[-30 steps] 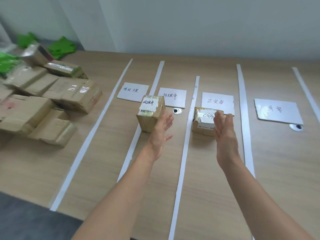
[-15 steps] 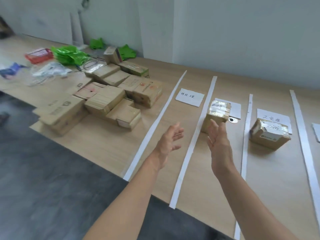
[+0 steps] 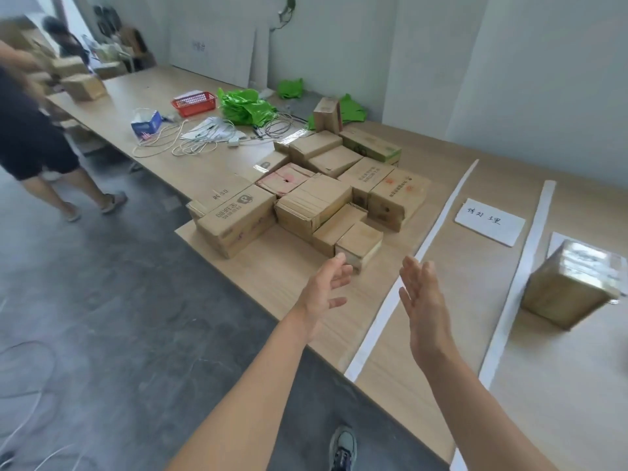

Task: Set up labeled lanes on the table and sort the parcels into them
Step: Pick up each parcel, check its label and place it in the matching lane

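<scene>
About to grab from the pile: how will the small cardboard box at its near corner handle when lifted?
The small box looks stiff, its edges square, so it should keep shape. Its compact size suggests a light, one-hand lift. It sits against the next carton, which may shift.

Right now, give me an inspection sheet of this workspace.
Surface: wooden table, white tape strips marking lanes.
Job's things: parcel pile left of the lanes; label card in the first lane; one taped parcel right of the second strip.
Clutter: red basket, green bags, tissue pack.
Hands: left hand and right hand open, empty, near the pile.
Cables: white cables on the table; floor cables too.
Surroundings: another person at the far end.
</scene>
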Tool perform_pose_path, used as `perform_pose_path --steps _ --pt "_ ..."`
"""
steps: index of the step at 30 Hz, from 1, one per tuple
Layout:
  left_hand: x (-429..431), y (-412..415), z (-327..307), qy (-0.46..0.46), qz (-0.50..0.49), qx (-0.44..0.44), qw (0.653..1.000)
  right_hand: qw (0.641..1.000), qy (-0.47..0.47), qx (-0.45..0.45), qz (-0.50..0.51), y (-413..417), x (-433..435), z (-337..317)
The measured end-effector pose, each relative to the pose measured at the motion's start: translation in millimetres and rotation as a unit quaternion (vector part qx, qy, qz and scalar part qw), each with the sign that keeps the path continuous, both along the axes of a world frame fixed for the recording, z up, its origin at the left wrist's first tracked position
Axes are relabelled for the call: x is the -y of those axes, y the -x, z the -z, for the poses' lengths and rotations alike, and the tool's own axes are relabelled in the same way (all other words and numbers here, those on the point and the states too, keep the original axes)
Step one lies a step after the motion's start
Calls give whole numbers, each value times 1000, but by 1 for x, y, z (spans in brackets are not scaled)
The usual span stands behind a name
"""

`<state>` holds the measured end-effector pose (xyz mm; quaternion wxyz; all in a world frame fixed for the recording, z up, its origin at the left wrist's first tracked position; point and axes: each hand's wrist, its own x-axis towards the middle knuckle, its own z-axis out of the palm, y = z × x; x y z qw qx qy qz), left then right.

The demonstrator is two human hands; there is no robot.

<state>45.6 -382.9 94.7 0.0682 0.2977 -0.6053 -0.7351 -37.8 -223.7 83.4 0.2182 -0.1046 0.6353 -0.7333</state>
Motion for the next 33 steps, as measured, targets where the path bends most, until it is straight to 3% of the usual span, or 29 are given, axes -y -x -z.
perform_pose_path --steps 15,26,33 --pt "231 26 4 17 -108 62 992 995 14 58 -74 47 241 32" --pt "332 43 7 28 -101 66 992 995 0 81 -51 51 315 46" --pt "429 59 25 80 -32 130 988 996 -29 85 -14 41 388 63"
